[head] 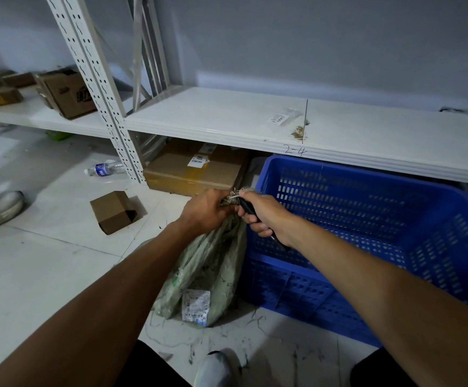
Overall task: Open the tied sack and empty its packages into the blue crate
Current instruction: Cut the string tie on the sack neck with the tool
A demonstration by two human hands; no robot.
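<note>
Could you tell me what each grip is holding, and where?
Left grip holds the sack by its tied neck; right grip holds a dark tool by its handle.

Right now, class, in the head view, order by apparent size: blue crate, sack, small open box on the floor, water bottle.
1. blue crate
2. sack
3. small open box
4. water bottle (farther off, so last two unsure)

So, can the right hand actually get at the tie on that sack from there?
Probably yes: the right hand, gripping a dark tool, sits right at the sack's tied neck, which the left hand holds up. Nothing lies between them.
</note>
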